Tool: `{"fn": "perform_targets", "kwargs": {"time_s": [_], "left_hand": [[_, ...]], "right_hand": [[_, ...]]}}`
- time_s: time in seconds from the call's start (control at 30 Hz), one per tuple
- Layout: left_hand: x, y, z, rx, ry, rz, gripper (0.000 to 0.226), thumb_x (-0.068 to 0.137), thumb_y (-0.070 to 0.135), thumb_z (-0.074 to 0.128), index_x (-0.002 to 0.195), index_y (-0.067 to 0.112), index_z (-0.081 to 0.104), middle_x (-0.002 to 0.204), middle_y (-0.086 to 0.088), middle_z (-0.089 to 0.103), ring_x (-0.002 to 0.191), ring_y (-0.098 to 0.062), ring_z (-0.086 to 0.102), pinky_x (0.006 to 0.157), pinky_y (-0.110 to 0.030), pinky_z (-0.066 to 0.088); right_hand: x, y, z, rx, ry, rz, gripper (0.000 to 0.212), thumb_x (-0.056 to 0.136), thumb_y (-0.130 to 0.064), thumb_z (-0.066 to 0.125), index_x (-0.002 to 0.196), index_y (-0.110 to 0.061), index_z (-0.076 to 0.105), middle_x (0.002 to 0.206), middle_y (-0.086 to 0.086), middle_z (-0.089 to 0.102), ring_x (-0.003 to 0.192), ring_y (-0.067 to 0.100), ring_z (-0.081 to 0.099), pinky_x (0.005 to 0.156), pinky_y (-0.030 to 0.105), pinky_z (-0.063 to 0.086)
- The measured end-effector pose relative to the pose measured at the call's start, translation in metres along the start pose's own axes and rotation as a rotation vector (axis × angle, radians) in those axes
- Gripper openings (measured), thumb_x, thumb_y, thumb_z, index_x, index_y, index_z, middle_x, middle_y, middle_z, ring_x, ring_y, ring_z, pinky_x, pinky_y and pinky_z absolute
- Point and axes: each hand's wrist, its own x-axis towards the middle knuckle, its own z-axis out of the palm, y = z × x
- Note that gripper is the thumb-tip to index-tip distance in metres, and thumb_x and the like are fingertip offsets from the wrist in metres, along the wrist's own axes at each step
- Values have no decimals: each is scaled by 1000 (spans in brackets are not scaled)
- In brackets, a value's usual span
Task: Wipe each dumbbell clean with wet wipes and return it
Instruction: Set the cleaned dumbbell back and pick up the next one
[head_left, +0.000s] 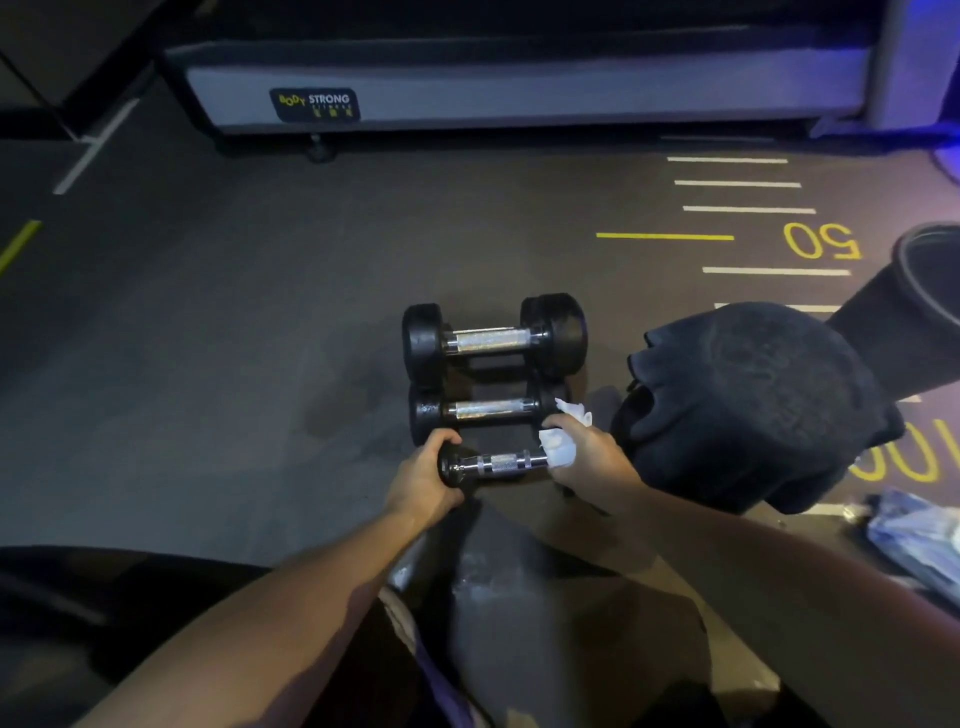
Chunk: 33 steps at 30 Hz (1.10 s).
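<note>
Nearest the person, the smallest dumbbell (491, 464) is held just above the dark floor (234, 338), its chrome handle running left to right. The left hand (423, 480) curls around its left head, while the right hand (582, 457) clutches a white wet wipe (558, 449) bunched over the right head, which is hidden under the wipe. With only the left hand taking the weight at one end, a damp, slick surface could let the dumbbell twist or slip and drop onto the floor or the person's leg below. Just beyond it, the middle dumbbell (488, 410) lies on the floor, close enough that a wide wiping stroke could knock the knuckles against its head or nudge it into rolling. Behind that rests the largest dumbbell (493, 340), touching or nearly touching the middle one; I cannot tell which. A black bag (753, 405) sits right beside the right wrist and could snag the wipe. Farther off, a low platform (519, 93) marked Body Strong borders the floor.
</note>
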Motion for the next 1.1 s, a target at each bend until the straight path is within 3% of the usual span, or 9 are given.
{"fn": "perform_targets", "kwargs": {"time_s": [0.23,0.33,0.47,0.6,0.7,0.83,0.97,1.07,1.1], "left_hand": [[-4,-16,14,-57,9,13,68,66,-1,76,119,35,54,103,5,64,92,-15,61,72,-22,43],[-4,-27,17,-68,-23,-22,68,68,-6,76,118,35,55,98,8,65,86,-8,61,69,-13,44],[-1,-36,18,-97,-47,-58,73,71,-9,76,110,46,48,99,11,64,87,-6,60,64,-11,43],[5,-41,23,-123,-55,-84,71,73,-8,77,125,34,52,108,6,63,98,-14,61,78,-20,44],[10,-43,24,-122,-73,-80,72,75,-5,79,123,40,49,112,6,63,104,-16,60,86,-26,47],[10,-45,26,-94,-84,-84,77,77,0,78,134,41,46,116,8,62,109,-15,60,93,-30,49],[10,-44,26,-69,-92,-86,83,78,4,79,138,46,40,125,5,59,114,-19,60,98,-38,50],[8,-41,26,-37,-74,-73,83,79,6,78,137,50,39,133,-1,55,116,-22,59,99,-43,51],[7,-40,25,-13,-48,-61,81,79,10,78,134,54,38,133,-1,53,117,-23,59,98,-45,51]], "right_hand": [[-1,12,17,-8,-13,1,50,79,-17,62,126,-33,55,113,4,59,98,21,58,78,18,38],[-3,19,35,0,-83,32,50,78,-21,62,123,-40,52,110,5,59,100,21,58,80,21,39],[3,25,50,61,-109,34,53,77,-21,61,119,-49,47,105,1,56,93,16,59,85,35,53],[6,31,54,101,-101,12,57,78,-16,63,120,-51,48,114,1,52,93,17,60,84,39,54],[7,30,53,99,-84,26,56,80,-15,64,124,-46,49,122,1,48,98,17,57,85,33,52],[9,28,51,124,-118,-22,58,75,-25,67,121,-53,47,125,4,48,98,21,61,82,43,58],[8,29,50,83,-68,-23,57,79,-18,69,123,-46,47,123,5,44,95,18,60,82,37,58],[8,30,49,46,-51,-14,54,85,-9,69,132,-30,51,124,7,44,88,8,55,78,15,50],[7,28,46,43,-61,1,54,86,-12,70,135,-26,50,126,8,45,91,9,55,77,14,47]]}}
